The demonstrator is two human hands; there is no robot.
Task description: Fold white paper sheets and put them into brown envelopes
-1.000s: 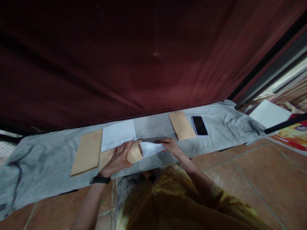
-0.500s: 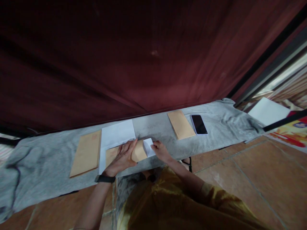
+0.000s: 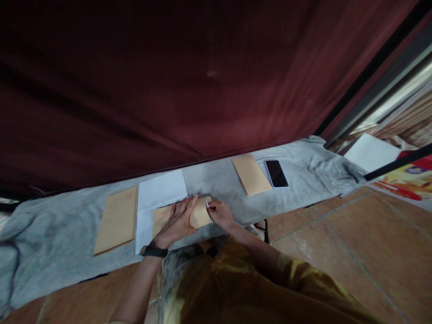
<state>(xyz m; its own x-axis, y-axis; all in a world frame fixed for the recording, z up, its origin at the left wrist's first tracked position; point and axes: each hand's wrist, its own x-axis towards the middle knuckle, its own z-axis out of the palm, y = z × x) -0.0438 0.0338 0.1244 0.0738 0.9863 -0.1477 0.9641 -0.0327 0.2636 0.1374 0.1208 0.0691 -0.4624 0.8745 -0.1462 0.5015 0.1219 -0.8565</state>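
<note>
A brown paper envelope [image 3: 200, 214] lies across the near part of some white paper sheets [image 3: 162, 189]. Fingers stretched out, my left hand [image 3: 178, 221] presses flat on the envelope's middle. At its right end, my right hand [image 3: 220, 213] pinches a folded white paper [image 3: 207, 203], of which only a thin edge shows at the envelope's mouth. The rest of that paper is hidden inside the envelope and behind my fingers.
More brown envelopes [image 3: 116, 219] lie left of the white sheets. Farther right are another brown envelope [image 3: 252, 174] and a phone [image 3: 276, 173]. Grey cloth [image 3: 216, 175] covers the narrow surface, with a dark red curtain [image 3: 202, 90] behind it.
My right hand has pushed the folded white paper leftward into the envelope, so much less of it shows. My left hand still holds the envelope down. The view has shifted slightly.
</note>
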